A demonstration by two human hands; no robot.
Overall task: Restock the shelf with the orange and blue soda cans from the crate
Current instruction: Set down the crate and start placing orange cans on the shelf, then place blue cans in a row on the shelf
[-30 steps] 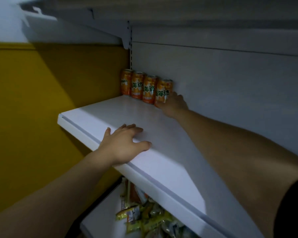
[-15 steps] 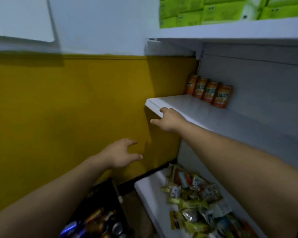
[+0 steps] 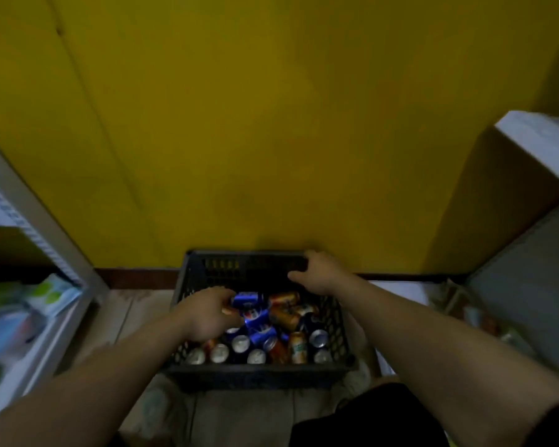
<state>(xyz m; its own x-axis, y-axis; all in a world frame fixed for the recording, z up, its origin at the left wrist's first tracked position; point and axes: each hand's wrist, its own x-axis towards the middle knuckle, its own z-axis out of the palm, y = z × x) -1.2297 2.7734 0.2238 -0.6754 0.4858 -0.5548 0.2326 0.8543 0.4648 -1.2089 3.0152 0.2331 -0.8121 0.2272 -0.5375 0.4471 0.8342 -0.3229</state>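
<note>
1. The black crate [image 3: 259, 375] sits on the floor [image 3: 136, 314], pushed up against the yellow wall [image 3: 271, 124].
2. The left grip [image 3: 207, 314] is down inside the crate, on its left side, right on top of the cans.
3. Its fingers are bent down over the pile. The tips reach a blue can [image 3: 247, 300] that lies on its side just to the right of them. A bit of orange peeks out under the fingers too.
4. I cannot tell if the left grip has a can in it or is only touching one. It is too blurry there.
5. The right grip [image 3: 320, 272] is at the far right corner of the crate, farther from the person than the left grip. Its fingers are loose and a little spread, and it has nothing in it. I cannot tell if it touches the crate's rim.
6. Between the two grips lie more blue cans [image 3: 255, 317] and orange cans [image 3: 284, 317], tipped over in a heap.
7. Closer to the person than both grips are the standing cans [image 3: 241, 343], with their silver tops showing.
8. Far to the right of the right grip, and much higher up, the corner of a white shelf [image 3: 542, 146] pokes in.
9. Off to the left of the left grip is another shelf [image 3: 39, 350] with blurry packets [image 3: 52, 295] on it.
</note>
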